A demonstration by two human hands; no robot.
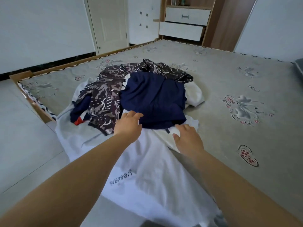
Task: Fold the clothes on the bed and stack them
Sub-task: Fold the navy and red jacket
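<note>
A loose heap of clothes lies on the grey flowered mattress (229, 79). On top is a navy garment (154, 99), with a dark patterned garment (105, 99) to its left and behind it. A white garment printed "sunscreen" (147, 174) spreads from under the heap toward me and hangs over the bed's near corner. My left hand (128, 124) reaches over the white cloth, fingers relaxed at the navy garment's near left edge. My right hand (188, 138) rests with spread fingers on the white cloth just below the navy garment's hem. Neither hand holds anything.
The wooden bed frame (24, 79) runs along the left edge, with grey floor (24, 136) beside it. A white door (108, 23) and a wooden cabinet with an open drawer (183, 30) stand beyond the bed. Bare mattress extends to the right.
</note>
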